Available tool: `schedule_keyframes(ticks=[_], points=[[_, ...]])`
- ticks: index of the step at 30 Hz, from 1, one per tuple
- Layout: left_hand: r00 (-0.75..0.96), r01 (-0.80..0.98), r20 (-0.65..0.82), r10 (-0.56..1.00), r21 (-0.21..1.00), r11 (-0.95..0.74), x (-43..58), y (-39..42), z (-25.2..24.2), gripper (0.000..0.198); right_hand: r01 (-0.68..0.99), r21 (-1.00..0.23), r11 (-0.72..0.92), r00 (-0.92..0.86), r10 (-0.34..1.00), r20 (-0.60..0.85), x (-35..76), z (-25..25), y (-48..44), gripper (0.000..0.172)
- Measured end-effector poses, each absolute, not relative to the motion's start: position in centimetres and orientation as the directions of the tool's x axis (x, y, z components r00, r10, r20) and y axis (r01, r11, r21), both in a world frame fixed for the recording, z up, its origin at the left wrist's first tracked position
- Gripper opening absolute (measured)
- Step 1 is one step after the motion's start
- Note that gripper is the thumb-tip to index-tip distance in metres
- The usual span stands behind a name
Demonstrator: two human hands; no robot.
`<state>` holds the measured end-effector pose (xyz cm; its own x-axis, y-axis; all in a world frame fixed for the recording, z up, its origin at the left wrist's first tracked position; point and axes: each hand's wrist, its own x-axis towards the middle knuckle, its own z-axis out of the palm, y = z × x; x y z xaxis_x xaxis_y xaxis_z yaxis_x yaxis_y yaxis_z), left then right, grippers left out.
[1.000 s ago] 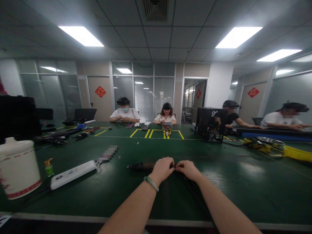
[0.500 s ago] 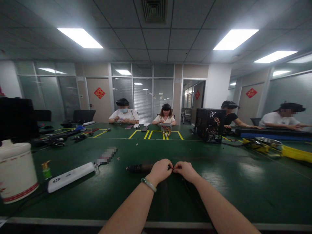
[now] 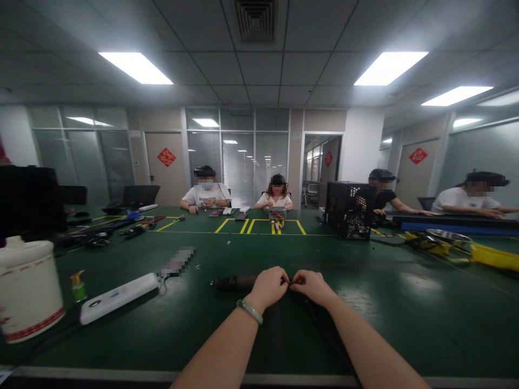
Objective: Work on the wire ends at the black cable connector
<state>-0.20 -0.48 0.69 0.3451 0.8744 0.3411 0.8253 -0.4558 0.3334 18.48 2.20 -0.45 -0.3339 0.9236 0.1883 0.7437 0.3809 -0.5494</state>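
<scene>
In the head view, a long dark round-bodied tool, which looks like a corded electric screwdriver, lies on the green table with its narrow tip to the left. My left hand covers its rear end, thumb and finger closed on a dark part there. Close beside it, my right hand is pinched at the fingertips, almost touching the left fingers. What it pinches is too small and dark to make out. From beneath the right hand a black cable runs down toward the table's front edge.
To the left are a white power strip, a small green bottle and a white canister. A black computer case stands farther back right, near yellow straps. Several people sit at the table's far and right sides.
Both hands stay close together at the tool's rear end, with only a slight shift of the fingers. The whole view has tilted up a little.
</scene>
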Motion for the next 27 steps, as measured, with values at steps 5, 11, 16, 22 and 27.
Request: schedule_keyframes(ticks=[5, 11, 16, 22, 27], points=[[0.349, 0.826, 0.342, 0.873, 0.327, -0.458, -0.2, -0.5, 0.7, 0.016, 0.768, -0.504, 0.395, -0.346, 0.918, 0.192, 18.5, -0.3, 1.8, 0.022], [0.358, 0.806, 0.357, 0.863, 0.348, -0.478, -0.4, -0.1, 0.3, 0.014, 0.749, -0.507, 0.426, -0.371, 0.904, 0.212, 18.6, -0.7, 2.0, 0.016], [0.365, 0.803, 0.332, 0.87, 0.361, -0.474, -0.4, 0.0, 0.2, 0.015, 0.727, -0.54, 0.425, -0.37, 0.904, 0.213, 18.8, -1.2, 2.4, 0.015], [0.367, 0.801, 0.349, 0.862, 0.353, -0.484, -0.5, 0.0, 0.1, 0.013, 0.686, -0.598, 0.415, -0.384, 0.904, 0.186, 18.9, -1.9, 3.0, 0.017], [0.357, 0.818, 0.334, 0.872, 0.339, -0.465, -0.3, -0.3, 0.5, 0.014, 0.674, -0.604, 0.425, -0.387, 0.9, 0.202, 19.0, -2.2, 3.2, 0.016]])
